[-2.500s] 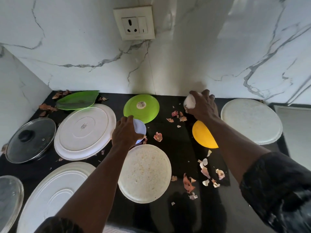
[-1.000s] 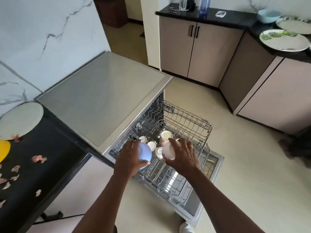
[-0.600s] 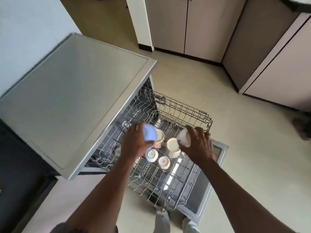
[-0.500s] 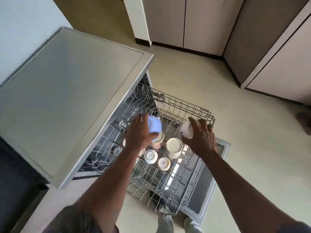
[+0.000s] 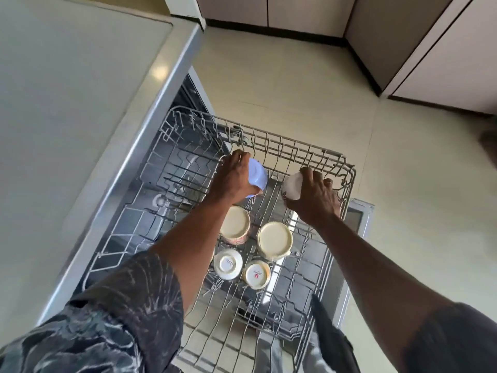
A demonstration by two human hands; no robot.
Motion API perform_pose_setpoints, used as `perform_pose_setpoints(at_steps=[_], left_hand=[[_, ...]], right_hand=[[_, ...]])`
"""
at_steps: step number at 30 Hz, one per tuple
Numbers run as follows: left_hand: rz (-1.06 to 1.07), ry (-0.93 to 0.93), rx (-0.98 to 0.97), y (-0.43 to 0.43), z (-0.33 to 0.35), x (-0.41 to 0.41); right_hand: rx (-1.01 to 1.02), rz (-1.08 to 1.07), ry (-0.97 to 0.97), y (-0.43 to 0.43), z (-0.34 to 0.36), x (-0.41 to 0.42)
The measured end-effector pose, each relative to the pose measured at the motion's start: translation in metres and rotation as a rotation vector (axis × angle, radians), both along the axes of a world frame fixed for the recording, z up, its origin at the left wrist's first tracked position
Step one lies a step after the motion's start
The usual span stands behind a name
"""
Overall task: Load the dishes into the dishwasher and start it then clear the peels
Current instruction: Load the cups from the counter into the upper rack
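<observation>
The dishwasher's wire rack [image 5: 347, 168] is pulled out over the open door. My left hand [image 5: 234, 179] grips a small pale-blue bowl [image 5: 257, 175] above the rack's far middle. A small white bowl [image 5: 291, 185] is held in my right hand [image 5: 314, 196] near the rack's far right corner. Several cups [image 5: 274, 239] stand upside down in the rack just below my hands. Whether either bowl touches the wires is hidden by my hands.
The dishwasher's grey top [image 5: 67, 90] fills the left side. The open door [image 5: 357, 224] juts out on the right under the rack. Beige floor [image 5: 295, 90] lies beyond, with cabinet doors [image 5: 443, 63] at the top right.
I turned from the black counter to the dishwasher carrying both bowls. In the last half second both hands moved farther out over the rack, past the upside-down cups.
</observation>
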State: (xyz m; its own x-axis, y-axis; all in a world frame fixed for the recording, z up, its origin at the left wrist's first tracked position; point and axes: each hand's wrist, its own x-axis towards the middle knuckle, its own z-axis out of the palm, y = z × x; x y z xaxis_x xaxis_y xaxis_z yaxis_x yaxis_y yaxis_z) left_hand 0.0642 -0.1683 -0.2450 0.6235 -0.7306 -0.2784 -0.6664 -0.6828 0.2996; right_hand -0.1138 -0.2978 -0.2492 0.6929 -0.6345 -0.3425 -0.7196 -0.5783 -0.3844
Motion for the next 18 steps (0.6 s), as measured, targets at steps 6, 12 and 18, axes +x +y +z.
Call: perform_pose_setpoints(at_steps=[6, 12, 18], left_hand=[[0.085, 0.058, -0.009, -0.017, -0.017, 0.008], [0.139, 0.058, -0.082, -0.02, -0.026, 0.008], [0.171, 0.093, -0.101, -0.021, -0.032, 0.01]], right_hand=[[-0.053, -0.093, -0.02, 0.006, -0.016, 0.016], [-0.081, -0.117, -0.038, 0.009, -0.025, 0.023], [-0.089, -0.114, -0.07, 0.009, -0.029, 0.024]])
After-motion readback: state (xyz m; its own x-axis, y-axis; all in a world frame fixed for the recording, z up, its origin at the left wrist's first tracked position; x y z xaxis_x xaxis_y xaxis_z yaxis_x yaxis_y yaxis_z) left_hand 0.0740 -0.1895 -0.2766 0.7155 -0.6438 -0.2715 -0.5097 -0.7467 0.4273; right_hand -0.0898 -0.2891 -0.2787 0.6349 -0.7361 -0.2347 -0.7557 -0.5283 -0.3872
